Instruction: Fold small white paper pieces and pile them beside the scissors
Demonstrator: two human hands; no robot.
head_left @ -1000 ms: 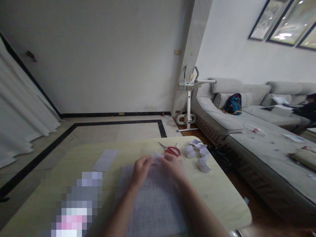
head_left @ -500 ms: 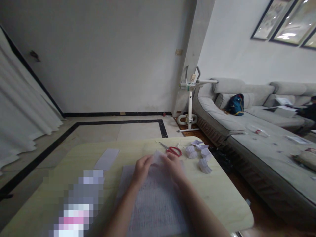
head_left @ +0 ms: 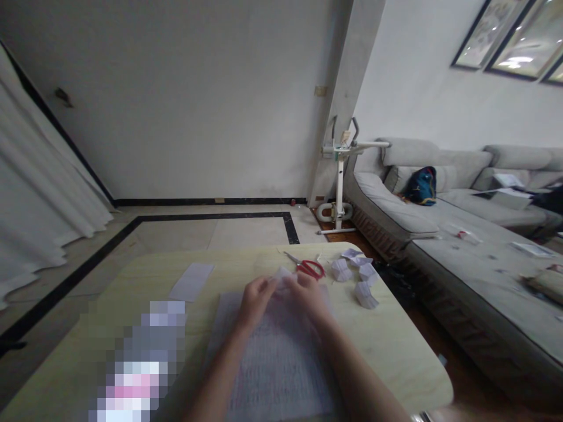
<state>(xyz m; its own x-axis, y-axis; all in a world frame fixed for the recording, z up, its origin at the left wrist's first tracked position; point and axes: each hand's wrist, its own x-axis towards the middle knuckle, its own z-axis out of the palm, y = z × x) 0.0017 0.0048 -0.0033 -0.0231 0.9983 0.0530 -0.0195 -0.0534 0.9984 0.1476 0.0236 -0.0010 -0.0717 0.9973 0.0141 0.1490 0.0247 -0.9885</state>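
Observation:
My left hand (head_left: pixel 254 302) and my right hand (head_left: pixel 310 296) meet over a lined sheet of paper (head_left: pixel 281 363) on the pale yellow table (head_left: pixel 396 346). Both pinch a small white piece of paper (head_left: pixel 281 275) between their fingertips, just above the sheet's far edge. Red-handled scissors (head_left: pixel 308 268) lie right behind my right hand. Several small folded paper pieces (head_left: pixel 358 280) lie to the right of the scissors.
A loose white slip (head_left: pixel 192 281) lies on the table's left. A blurred-out patch (head_left: pixel 136 363) covers the near left. A grey sofa (head_left: pixel 461 234) with a blue bag (head_left: pixel 421 186) stands to the right, and a white exercise machine (head_left: pixel 338 181) beside it.
The hands keep working the small paper piece between the fingertips; it sits slightly lower now. The view has shifted a little.

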